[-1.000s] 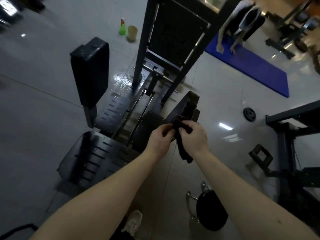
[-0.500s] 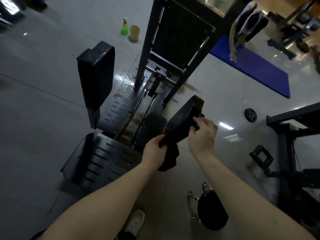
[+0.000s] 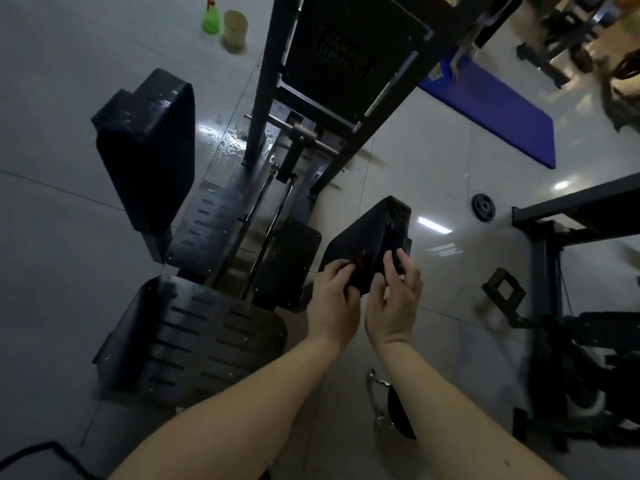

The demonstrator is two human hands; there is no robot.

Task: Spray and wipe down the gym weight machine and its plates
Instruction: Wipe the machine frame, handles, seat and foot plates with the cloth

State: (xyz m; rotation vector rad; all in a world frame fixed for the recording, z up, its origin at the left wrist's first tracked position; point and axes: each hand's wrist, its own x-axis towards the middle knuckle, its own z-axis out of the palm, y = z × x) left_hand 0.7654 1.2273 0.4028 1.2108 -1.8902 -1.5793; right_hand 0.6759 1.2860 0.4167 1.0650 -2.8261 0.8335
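Pinching dark crumpled cloth [image 3: 362, 277] | left hand [image 3: 334, 301], right hand [image 3: 394, 296] | glossy black pad [image 3: 360, 233]

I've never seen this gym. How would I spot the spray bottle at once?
Find the weight machine's tall black frame; on the floor to its left, near the picture's top edge, stand two small things. The spray bottle is the left one, bright green with a red nozzle, unlike the tan tub beside it.

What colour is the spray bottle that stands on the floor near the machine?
The spray bottle is bright green; the head view shows it best, at top left.
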